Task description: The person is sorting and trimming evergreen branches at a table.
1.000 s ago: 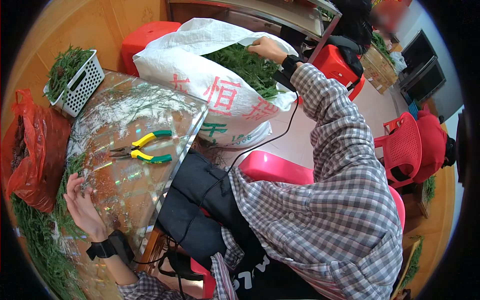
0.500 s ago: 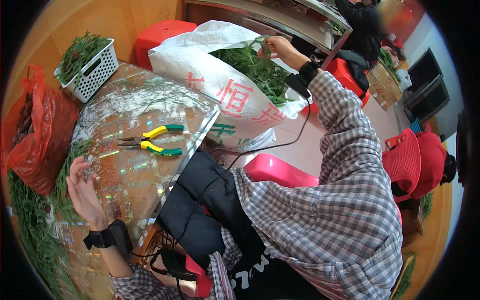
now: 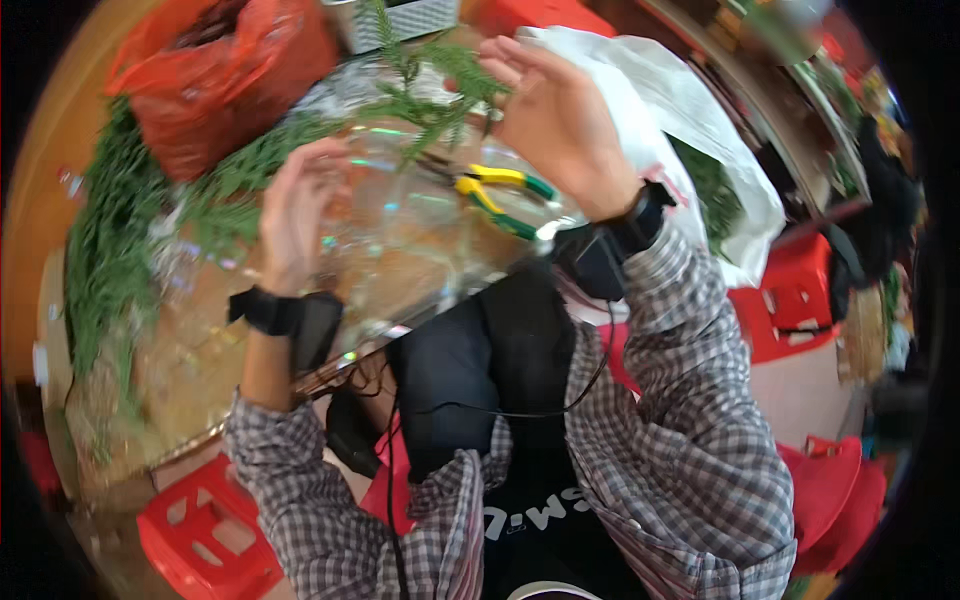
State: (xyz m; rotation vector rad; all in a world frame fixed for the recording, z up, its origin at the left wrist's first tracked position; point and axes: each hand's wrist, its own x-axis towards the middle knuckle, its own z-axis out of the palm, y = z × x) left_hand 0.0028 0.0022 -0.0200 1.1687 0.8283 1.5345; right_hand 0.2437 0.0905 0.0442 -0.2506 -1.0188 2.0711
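The right hand (image 3: 560, 120) has swung from the white sack (image 3: 690, 130) grasping one green sprig (image 3: 430, 85); left hand (image 3: 300, 205) loosely curled, released.

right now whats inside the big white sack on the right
The white sack shows green leafy sprigs at its open side. Its folded wall and the right hand cover the rest, so how full it is stays unseen.

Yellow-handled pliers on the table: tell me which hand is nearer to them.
Right. The right hand is raised just beside the pliers, holding a green sprig. The left hand is farther away across the table.
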